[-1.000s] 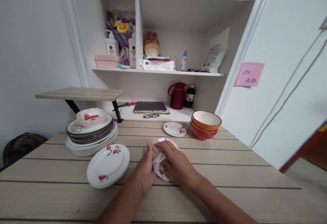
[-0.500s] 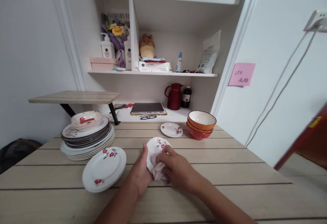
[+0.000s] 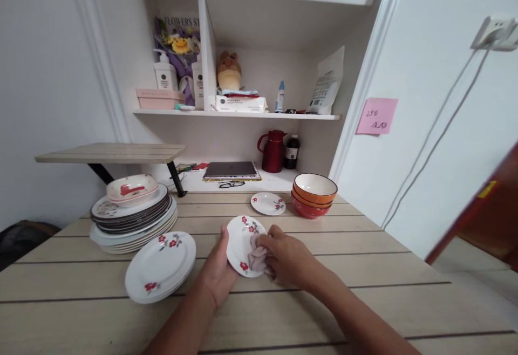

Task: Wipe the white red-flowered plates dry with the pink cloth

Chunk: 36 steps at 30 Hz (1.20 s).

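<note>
Loosely curled, the left hand (image 3: 218, 278) is cradling a small plate (image 3: 238, 243); the right hand (image 3: 290, 260) is pinching cloth (image 3: 257, 257), right-rim pressure perhaps risking tipping.

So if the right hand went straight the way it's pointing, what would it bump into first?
Probably the flowered plate in the left hand: the cloth in the right hand seems to be against it. Exact depth is hard to tell.

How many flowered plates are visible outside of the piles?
2: the held plate in the left hand, and the far plate on the table, left of the bowls.
</note>
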{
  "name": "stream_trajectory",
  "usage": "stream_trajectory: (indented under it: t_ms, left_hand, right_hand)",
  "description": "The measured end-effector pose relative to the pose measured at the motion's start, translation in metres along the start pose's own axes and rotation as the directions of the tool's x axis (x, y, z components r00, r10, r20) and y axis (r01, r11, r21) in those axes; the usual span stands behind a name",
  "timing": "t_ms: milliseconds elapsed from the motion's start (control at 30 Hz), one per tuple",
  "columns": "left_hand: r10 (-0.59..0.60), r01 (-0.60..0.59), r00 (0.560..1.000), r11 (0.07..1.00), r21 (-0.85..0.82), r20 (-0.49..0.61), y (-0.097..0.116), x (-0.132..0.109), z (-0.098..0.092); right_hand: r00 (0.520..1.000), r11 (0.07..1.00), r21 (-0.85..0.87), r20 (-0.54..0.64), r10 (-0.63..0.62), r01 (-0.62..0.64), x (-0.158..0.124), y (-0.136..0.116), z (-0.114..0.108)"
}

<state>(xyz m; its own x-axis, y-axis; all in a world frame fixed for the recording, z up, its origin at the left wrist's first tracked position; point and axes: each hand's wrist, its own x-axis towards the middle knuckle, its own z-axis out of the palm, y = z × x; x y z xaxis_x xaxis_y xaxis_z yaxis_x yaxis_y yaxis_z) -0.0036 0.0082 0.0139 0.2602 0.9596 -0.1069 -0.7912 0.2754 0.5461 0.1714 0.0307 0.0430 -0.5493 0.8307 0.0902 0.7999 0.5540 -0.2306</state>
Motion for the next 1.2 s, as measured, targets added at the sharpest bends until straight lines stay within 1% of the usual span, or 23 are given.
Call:
stream_trajectory:
  t_ms: [100, 167, 200, 267, 333, 367, 433, 500, 567, 633, 667, 733, 800, 833, 900, 933, 1000, 1067, 1100, 1133, 1200]
  left_hand:
    - [-0.061, 0.063, 0.997, 0.997, 0.041, -0.04, 0.002, -0.003, 0.001]
    - [-0.122, 0.128, 0.99, 0.989, 0.07, -0.076, 0.002, -0.003, 0.001]
    - [-0.137, 0.143, 0.987, 0.986, 0.08, -0.084, 0.001, -0.003, 0.001]
    - [-0.114, 0.119, 0.991, 0.99, 0.078, -0.065, 0.0, -0.001, 0.001]
    - [-0.058, 0.059, 0.998, 0.997, 0.052, -0.015, -0.002, 0.001, 0.001]
    - [-0.041, 0.041, 0.999, 0.998, 0.037, 0.006, -0.003, 0.002, 0.001]
    - [-0.022, 0.022, 1.0, 1.0, 0.016, 0.021, -0.003, 0.003, 0.001]
    - [-0.007, 0.007, 1.0, 1.0, 0.001, 0.017, -0.003, 0.002, 0.001]
    - [0.007, -0.007, 1.0, 1.0, -0.017, 0.016, -0.003, 0.002, 0.001]
    - [0.009, -0.009, 1.0, 0.999, -0.033, 0.027, -0.002, 0.001, 0.0]
    - [0.005, -0.004, 0.999, 0.999, -0.036, 0.032, -0.001, 0.001, 0.0]
    - [-0.02, 0.021, 0.999, 1.0, -0.023, 0.028, 0.0, 0.0, 0.0]
    - [-0.078, 0.078, 0.997, 0.997, 0.017, -0.008, 0.001, -0.002, 0.0]
    - [-0.12, 0.121, 0.992, 0.992, 0.042, -0.033, 0.001, -0.002, 0.001]
    - [-0.17, 0.175, 0.983, 0.981, 0.082, -0.068, 0.0, -0.003, 0.002]
    - [-0.168, 0.174, 0.984, 0.981, 0.091, -0.062, -0.001, -0.003, 0.003]
    - [-0.124, 0.124, 0.992, 0.988, 0.088, -0.01, -0.003, -0.002, 0.005]
    - [-0.068, 0.065, 0.997, 0.996, 0.065, 0.037, -0.005, -0.002, 0.006]
    - [-0.051, 0.049, 0.998, 0.997, 0.051, 0.044, -0.005, -0.002, 0.006]
    - [-0.033, 0.031, 0.999, 0.999, 0.038, 0.039, -0.005, -0.002, 0.007]
    - [0.01, -0.011, 1.0, 1.0, 0.015, 0.014, -0.004, -0.003, 0.006]
  right_hand:
    - [0.989, 0.986, 0.077, -0.001, -0.148, 0.148, -0.006, -0.015, 0.001]
    - [0.977, 0.966, 0.145, -0.059, -0.207, 0.214, -0.003, -0.026, 0.003]
    - [0.972, 0.96, 0.165, -0.106, -0.21, 0.225, 0.001, -0.03, 0.004]
    - [0.961, 0.965, 0.16, -0.217, -0.172, 0.209, 0.011, -0.032, 0.006]
    - [0.943, 0.982, 0.103, -0.312, -0.119, 0.158, 0.021, -0.028, 0.005]
    - [0.938, 0.991, 0.069, -0.337, -0.086, 0.115, 0.025, -0.024, 0.004]
    - [0.945, 1.0, 0.017, -0.327, -0.013, 0.02, 0.027, -0.014, 0.002]
    - [0.969, 0.998, -0.012, -0.239, 0.057, -0.061, 0.022, -0.004, 0.002]
    - [0.987, 0.994, -0.032, -0.123, 0.101, -0.106, 0.014, 0.002, 0.002]
    - [0.994, 0.993, -0.054, -0.04, 0.103, -0.105, 0.006, 0.002, 0.003]
    - [0.996, 0.995, -0.057, -0.012, 0.084, -0.084, 0.003, 0.0, 0.003]
    - [1.0, 1.0, -0.024, 0.017, 0.006, -0.006, -0.002, -0.008, 0.004]
    - [0.995, 0.993, 0.061, 0.019, -0.098, 0.097, -0.002, -0.018, 0.004]
    - [0.99, 0.985, 0.105, 0.002, -0.14, 0.139, -0.001, -0.023, 0.005]
    - [0.983, 0.973, 0.15, -0.077, -0.166, 0.176, 0.005, -0.028, 0.005]
    - [0.98, 0.975, 0.144, -0.131, -0.152, 0.17, 0.01, -0.029, 0.005]
    - [0.965, 0.99, 0.09, -0.25, -0.081, 0.106, 0.019, -0.024, 0.005]
    - [0.949, 0.999, 0.032, -0.314, 0.006, 0.004, 0.025, -0.014, 0.004]
    - [0.949, 0.999, 0.013, -0.312, 0.049, -0.047, 0.027, -0.008, 0.004]
    - [0.955, 0.996, 0.001, -0.285, 0.086, -0.089, 0.027, -0.002, 0.004]
    - [0.972, 0.988, -0.027, -0.187, 0.144, -0.152, 0.023, 0.007, 0.004]
